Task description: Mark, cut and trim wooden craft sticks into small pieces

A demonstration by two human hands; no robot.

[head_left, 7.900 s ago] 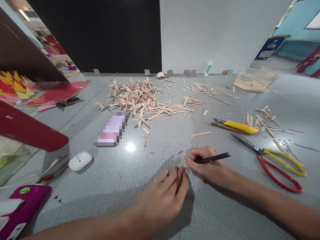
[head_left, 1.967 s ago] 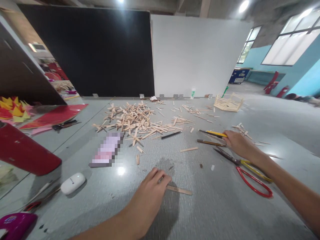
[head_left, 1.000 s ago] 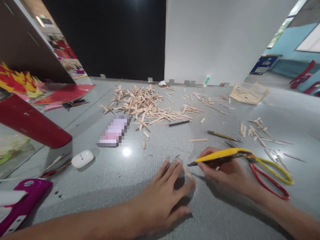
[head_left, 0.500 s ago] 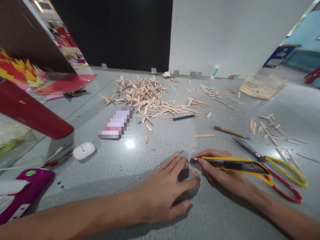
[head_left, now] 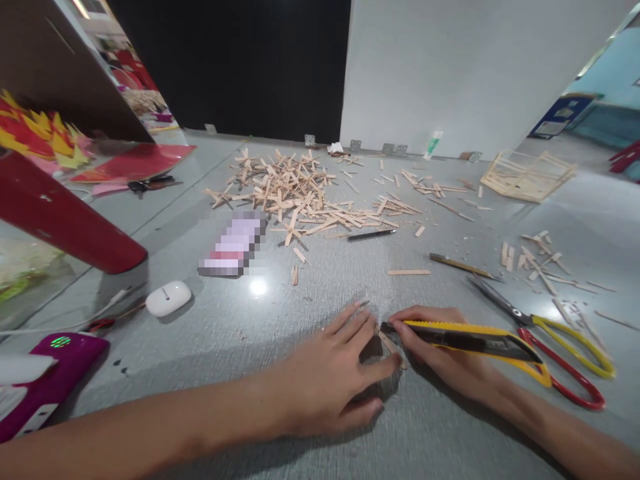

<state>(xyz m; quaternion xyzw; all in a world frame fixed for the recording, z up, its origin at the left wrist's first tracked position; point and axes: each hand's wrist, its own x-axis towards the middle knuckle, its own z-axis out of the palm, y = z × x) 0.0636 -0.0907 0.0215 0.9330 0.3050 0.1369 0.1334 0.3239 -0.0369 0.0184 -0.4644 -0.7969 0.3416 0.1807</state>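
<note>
My left hand [head_left: 333, 373] rests on the table, its fingertips pressing down a short wooden stick [head_left: 388, 343]. The fingers partly cover that stick. Gripped in my right hand [head_left: 430, 350] is a yellow and black utility knife [head_left: 480, 339], its tip close to the stick's upper end. Whether the blade touches the wood cannot be made out. Beyond both hands a single flat stick [head_left: 409, 272] lies on the table. Right of my right hand are scissors [head_left: 523, 319] with one yellow and one red handle, spread apart.
A heap of crossed sticks [head_left: 285, 183] lies farther back. A black pen [head_left: 371, 235], a brown-handled tool [head_left: 463, 265], a phone [head_left: 233, 243] and a white mouse [head_left: 169, 299] are around. A stick frame [head_left: 530, 177] stands back right; a red tube [head_left: 70, 213] and purple power strip [head_left: 70, 380] are left.
The knife has tipped slightly, its rear end a little lower and farther right. The index finger of my left hand has shifted forward slightly while the hand stays over the stick.
</note>
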